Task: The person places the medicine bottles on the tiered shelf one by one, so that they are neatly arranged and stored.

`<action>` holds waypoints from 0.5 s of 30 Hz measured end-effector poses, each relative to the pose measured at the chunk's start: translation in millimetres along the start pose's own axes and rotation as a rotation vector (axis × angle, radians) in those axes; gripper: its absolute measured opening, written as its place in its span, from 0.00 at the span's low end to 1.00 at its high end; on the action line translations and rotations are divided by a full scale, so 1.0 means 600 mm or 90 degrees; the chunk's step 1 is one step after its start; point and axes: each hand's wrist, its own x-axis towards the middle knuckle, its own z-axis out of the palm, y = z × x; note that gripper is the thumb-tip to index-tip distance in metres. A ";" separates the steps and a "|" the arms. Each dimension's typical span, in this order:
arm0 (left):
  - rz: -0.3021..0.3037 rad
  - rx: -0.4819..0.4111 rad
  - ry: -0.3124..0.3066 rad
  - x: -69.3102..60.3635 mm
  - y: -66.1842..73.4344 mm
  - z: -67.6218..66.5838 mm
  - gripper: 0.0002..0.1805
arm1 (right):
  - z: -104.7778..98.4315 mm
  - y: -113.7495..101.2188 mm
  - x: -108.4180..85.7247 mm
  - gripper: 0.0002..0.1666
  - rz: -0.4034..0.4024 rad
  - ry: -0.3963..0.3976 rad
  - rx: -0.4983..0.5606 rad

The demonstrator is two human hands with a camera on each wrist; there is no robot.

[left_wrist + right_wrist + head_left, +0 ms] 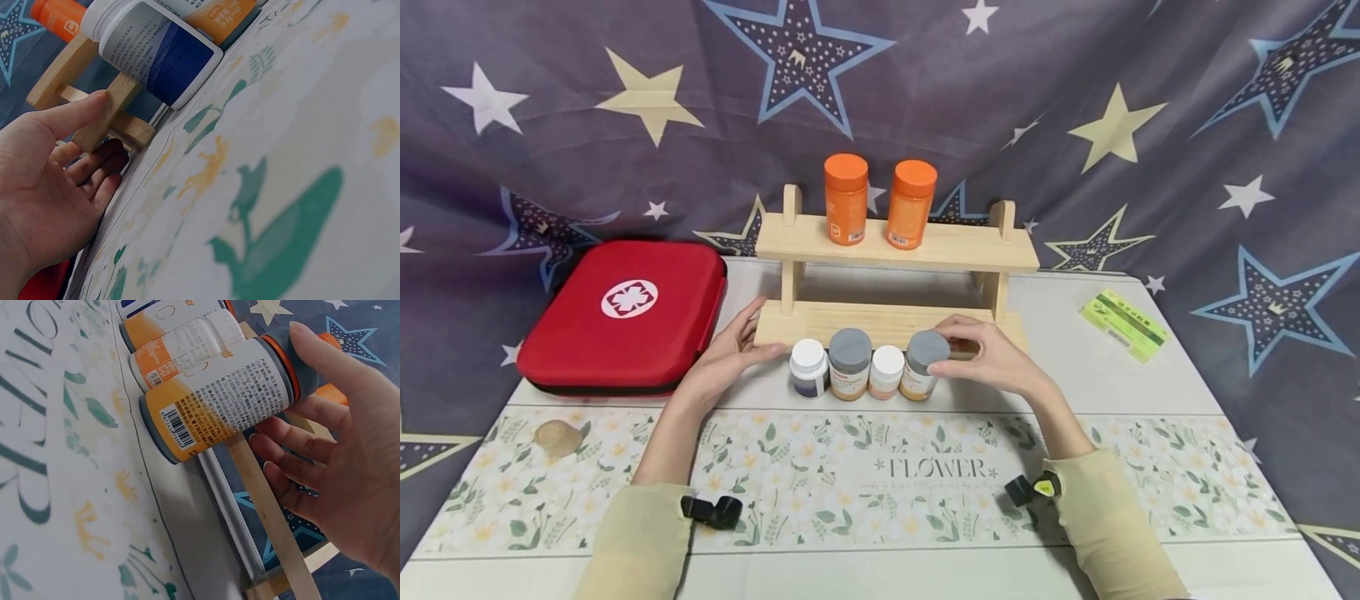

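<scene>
Right grip [988, 354] pinches rightmost bottle [923, 367] by its cap [928, 346].

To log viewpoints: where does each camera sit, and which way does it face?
Head: worn on the head, facing forward and down at the shelf and front bottles; left hand, right hand and sleeved arms show.
Left wrist: worn there, facing the shelf's end and the blue-labelled bottle; only the left hand shows.
Right wrist: worn there, facing the nearest grey-capped bottle; only the right hand shows.
Shared: both wrist views show the shelf and flowered strip.
</scene>
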 end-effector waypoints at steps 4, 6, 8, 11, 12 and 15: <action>0.000 -0.004 0.001 0.000 -0.001 -0.001 0.56 | 0.001 -0.002 0.001 0.21 -0.003 0.003 -0.004; -0.001 -0.004 0.001 0.000 -0.001 -0.001 0.56 | 0.001 -0.003 0.002 0.21 -0.005 0.005 -0.006; -0.002 -0.003 0.002 -0.001 -0.001 -0.001 0.56 | 0.001 -0.003 0.002 0.21 -0.009 0.010 -0.003; -0.003 -0.002 0.002 -0.001 0.000 -0.001 0.56 | 0.001 -0.003 0.002 0.21 -0.018 0.019 0.004; -0.002 -0.002 0.003 -0.001 -0.001 -0.001 0.56 | 0.001 -0.003 0.001 0.21 -0.020 0.022 0.008; -0.001 -0.003 0.002 -0.002 -0.002 0.000 0.56 | 0.001 -0.002 -0.002 0.23 -0.019 0.029 0.027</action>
